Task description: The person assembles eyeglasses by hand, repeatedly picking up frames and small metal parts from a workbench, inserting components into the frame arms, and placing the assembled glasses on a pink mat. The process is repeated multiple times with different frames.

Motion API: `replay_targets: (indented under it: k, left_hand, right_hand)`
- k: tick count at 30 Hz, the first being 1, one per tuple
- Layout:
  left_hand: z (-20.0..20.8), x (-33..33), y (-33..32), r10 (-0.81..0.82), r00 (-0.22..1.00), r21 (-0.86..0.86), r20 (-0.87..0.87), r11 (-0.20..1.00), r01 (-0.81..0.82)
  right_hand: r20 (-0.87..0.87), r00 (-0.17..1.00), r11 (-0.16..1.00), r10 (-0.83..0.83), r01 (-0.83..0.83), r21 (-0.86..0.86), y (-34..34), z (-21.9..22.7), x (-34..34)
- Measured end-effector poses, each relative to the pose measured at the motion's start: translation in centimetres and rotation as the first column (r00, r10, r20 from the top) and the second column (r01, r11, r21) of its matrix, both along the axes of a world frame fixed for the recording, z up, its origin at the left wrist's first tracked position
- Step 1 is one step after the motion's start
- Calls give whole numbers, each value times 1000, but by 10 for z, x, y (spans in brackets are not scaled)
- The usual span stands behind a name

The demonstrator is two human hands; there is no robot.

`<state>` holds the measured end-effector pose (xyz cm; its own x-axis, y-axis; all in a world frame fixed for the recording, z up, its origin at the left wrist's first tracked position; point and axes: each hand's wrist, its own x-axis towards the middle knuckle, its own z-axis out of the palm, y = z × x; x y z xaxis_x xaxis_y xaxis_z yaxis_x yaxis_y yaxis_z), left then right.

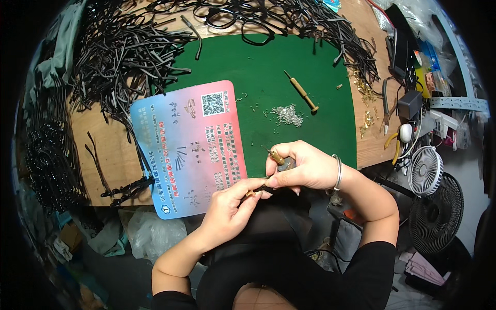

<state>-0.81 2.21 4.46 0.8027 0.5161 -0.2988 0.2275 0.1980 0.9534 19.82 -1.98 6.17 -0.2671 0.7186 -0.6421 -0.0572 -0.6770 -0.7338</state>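
At the near edge of the green mat (268,64), my two hands meet at the fingertips. My left hand (227,209) is closed in a pinch on a small gold-coloured metal part (251,194), whose shape is mostly hidden by the fingers. Tucked in the fingers of my right hand (305,168) is a small brass screwdriver (275,154), its thin tip pointing up and away to the left. The right thumb and forefinger press against the left fingertips. Farther off on the mat lie a second brass screwdriver (300,93) and a heap of tiny silvery pieces (290,115).
A pink and blue printed pad (155,129) carries small sorted screws and pins. Dark glasses temples (124,57) pile up at the far left, with black frames (219,18) beyond. Gold parts (367,121), pliers (386,111) and a white fan (425,170) are at right.
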Motion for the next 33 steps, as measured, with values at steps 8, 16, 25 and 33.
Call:
replay_targets:
  k: [8, 16, 25, 33]
  left_hand:
    - [-6, -3, 0, -95, 995, 10, -1, 995, 95]
    - [-10, 1, -1, -112, 990, 119, 84, 988, 101]
    - [-35, 5, 8, 105, 994, 357, -40, 930, -84]
    - [-39, 10, 11, 155, 987, 293, -39, 946, -137]
  right_hand:
    - [-249, 968, 994, -27, 0, -108, -7, -15, -4]
    - [427, 904, 938, 18, -163, 305, -32, -24, -13]
    - [874, 446, 856, -195, -358, 374, -38, -18, 7]
    - [922, 260, 791, -287, -479, 381, -37, -36, 7]
